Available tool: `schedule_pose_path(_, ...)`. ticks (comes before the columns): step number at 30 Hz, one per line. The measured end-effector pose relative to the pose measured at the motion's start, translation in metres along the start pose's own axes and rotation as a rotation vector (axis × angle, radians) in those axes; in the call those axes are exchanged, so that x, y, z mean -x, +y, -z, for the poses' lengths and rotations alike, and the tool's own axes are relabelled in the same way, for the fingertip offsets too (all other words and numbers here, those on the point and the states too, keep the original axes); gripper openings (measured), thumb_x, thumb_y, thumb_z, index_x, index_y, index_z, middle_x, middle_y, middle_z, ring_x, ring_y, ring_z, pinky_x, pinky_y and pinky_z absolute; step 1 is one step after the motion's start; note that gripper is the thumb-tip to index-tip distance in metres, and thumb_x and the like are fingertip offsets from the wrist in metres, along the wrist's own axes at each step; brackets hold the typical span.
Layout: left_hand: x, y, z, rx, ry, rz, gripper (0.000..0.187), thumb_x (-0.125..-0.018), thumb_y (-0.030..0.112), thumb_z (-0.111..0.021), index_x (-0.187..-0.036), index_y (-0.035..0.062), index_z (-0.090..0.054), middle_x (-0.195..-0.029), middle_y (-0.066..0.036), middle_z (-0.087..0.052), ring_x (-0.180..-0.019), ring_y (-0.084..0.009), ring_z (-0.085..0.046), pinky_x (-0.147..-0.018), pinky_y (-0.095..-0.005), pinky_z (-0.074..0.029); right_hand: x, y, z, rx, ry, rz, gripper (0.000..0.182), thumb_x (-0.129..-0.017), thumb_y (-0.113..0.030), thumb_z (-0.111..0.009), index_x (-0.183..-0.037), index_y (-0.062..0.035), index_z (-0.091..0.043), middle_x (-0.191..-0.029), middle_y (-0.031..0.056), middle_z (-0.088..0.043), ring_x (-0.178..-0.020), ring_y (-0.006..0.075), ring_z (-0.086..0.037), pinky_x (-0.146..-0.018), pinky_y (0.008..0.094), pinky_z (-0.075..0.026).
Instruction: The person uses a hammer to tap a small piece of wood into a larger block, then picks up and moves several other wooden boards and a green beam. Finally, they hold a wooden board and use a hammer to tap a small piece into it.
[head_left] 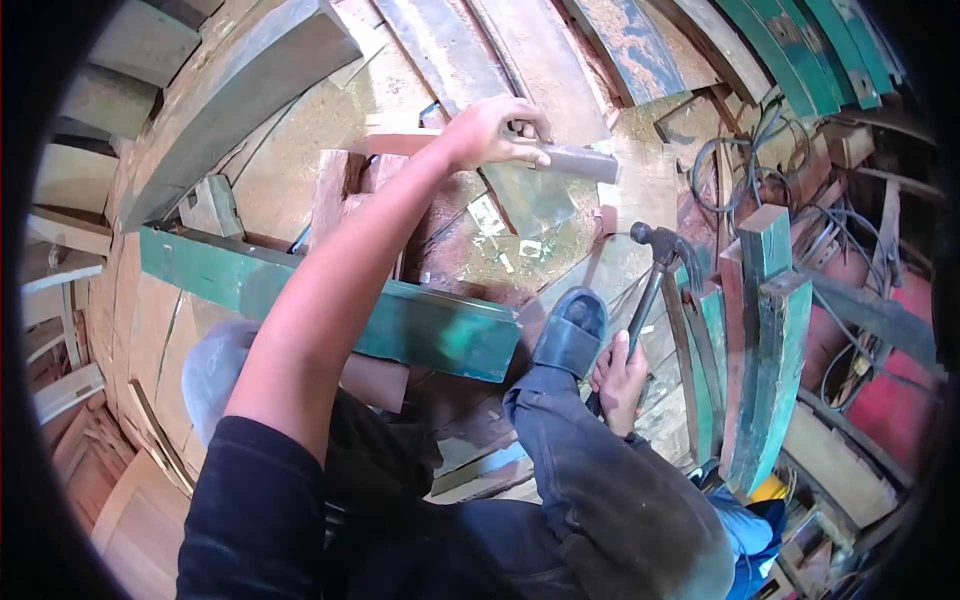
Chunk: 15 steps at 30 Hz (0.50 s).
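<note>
The left hand (500,135) holds a short, squared block (588,163) by its near end, thumb below and fingers curled over; its far end stands free above the littered floor. The block is dull grey-brown with straight edges; whether it is wood or metal cannot be told. The right hand (620,385) is closed round the dark, slim handle of a claw hammer (659,250), low on the shaft, with the head raised beside the sandal (568,335). Head and block are apart. In this inspector's judgement, good handling calls for a firm grip at the block's near end, fingertips clear of the free end, the block seated squarely before any force, and the hammer face kept flat and away from the foot. The low grip gives reach but demands a controlled wrist. Materials noted: a long green board (430,325), paint worn along its edges, lies across in front of the legs; rough red-brown blocks (335,185) sit beyond it; curved green pieces (775,370) stand at the right, near looped cable (715,190). A broad grey curved timber (235,95) lies at upper left. Pale scraps (487,214) and dusty debris litter the floor between, a slipping hazard.
</note>
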<state>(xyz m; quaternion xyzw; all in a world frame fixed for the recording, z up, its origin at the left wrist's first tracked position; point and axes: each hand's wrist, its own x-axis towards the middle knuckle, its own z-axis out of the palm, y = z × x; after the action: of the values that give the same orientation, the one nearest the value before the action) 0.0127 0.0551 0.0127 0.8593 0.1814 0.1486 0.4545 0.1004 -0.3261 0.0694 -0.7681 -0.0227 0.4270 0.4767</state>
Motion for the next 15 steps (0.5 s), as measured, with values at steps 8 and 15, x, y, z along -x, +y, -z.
schedule_pose_path(8, -0.007, 0.001, 0.004, -0.067, -0.079, -0.064, 0.033, -0.075, 0.029, -0.085, -0.096, 0.0073, -0.072, -0.096, -0.008, -0.068, -0.096, -0.0265, -0.064, -0.087, -0.0368, -0.051, 0.010, 0.007, 0.008, -0.068, 0.036, -0.017, 0.031, -0.107, -0.031, -0.049, -0.085, -0.0086, -0.043, -0.056, -0.0052, -0.037, -0.043, 0.0038, -0.036, -0.038, 0.0222, -0.028)
schedule_pose_path(15, -0.018, 0.026, 0.016, -0.131, -0.097, -0.175, 0.042, -0.072, 0.029, -0.087, -0.106, 0.0096, -0.069, -0.101, -0.009, -0.065, -0.100, -0.0285, -0.062, -0.090, -0.0382, -0.050, -0.015, 0.064, 0.025, 0.101, 0.155, 0.088, 0.030, -0.103, -0.029, -0.056, -0.085, -0.0052, -0.056, -0.058, 0.0026, -0.053, -0.044, 0.0134, -0.050, -0.042, 0.0287, -0.039)
